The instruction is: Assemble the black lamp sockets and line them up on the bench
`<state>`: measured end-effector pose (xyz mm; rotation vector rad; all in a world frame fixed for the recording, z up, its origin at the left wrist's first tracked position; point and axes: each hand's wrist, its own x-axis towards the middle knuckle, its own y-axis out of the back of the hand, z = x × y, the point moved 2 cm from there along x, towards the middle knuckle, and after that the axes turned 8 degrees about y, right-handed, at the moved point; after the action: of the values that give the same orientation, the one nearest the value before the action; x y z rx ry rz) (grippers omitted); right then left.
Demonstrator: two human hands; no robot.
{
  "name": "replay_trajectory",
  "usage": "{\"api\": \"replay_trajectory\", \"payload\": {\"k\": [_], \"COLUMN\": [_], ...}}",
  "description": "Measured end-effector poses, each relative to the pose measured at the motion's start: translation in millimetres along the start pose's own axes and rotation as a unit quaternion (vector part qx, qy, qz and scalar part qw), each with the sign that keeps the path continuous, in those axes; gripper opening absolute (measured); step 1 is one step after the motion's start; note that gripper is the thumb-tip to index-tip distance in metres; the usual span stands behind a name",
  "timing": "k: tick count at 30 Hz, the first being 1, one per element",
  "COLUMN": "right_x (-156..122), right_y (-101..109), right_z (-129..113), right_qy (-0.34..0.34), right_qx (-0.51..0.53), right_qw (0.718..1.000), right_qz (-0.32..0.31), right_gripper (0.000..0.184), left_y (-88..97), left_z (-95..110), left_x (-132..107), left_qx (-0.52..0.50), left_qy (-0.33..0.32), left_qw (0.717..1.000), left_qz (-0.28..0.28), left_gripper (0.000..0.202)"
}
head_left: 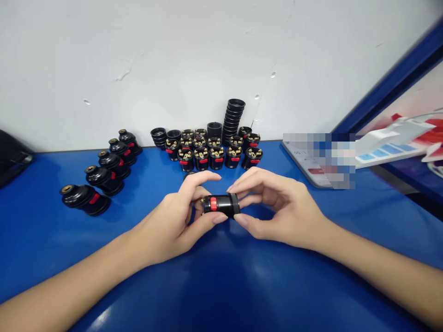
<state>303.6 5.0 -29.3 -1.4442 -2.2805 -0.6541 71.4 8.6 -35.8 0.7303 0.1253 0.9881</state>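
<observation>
A black lamp socket [221,204] with a red switch piece lies sideways between my hands, above the blue table. My left hand [188,212] grips its body between thumb and fingers, with the index finger raised clear of it. At the socket's right end sits a ribbed black ring [234,205]. My right hand [277,205] pinches this ring with its thumb and fingertips. Brass contacts show at the left end, partly hidden by my left fingers. Just behind my hands stand several upright sockets [217,159] with red switches and brass contacts on top.
Several capped sockets [104,173] lean in a row at the left. A tall stack of black rings [232,122] rises near the wall, with a shorter ring stack [158,138] to its left. A phone-like device [304,159], partly blurred out, lies right. A blue frame [387,78] borders the right side.
</observation>
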Motion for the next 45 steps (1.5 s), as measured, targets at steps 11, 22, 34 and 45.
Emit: {"api": "replay_trajectory", "payload": {"k": [11, 22, 34, 45], "right_x": [0, 1, 1, 1], "right_y": [-2, 1, 3, 0], "right_z": [-1, 0, 2, -2], "right_qy": [0.005, -0.027, -0.035, 0.001], "right_qx": [-0.017, -0.006, -0.011, -0.037], "right_qw": [1.000, 1.000, 0.999, 0.999], "right_qz": [-0.006, 0.015, 0.019, 0.004], "right_gripper": [0.035, 0.031, 0.029, 0.031], "left_y": [1.6, -5.4, -6.3, -3.0], "left_z": [2, -3, -3, 3], "left_x": [1, 1, 0, 0], "left_qx": [-0.010, -0.021, -0.020, -0.006], "left_qy": [0.002, -0.069, -0.051, 0.035], "left_qw": [1.000, 0.996, 0.998, 0.999], "left_qz": [-0.025, 0.053, 0.044, -0.024], "left_gripper": [0.054, 0.078, 0.065, 0.039]}}
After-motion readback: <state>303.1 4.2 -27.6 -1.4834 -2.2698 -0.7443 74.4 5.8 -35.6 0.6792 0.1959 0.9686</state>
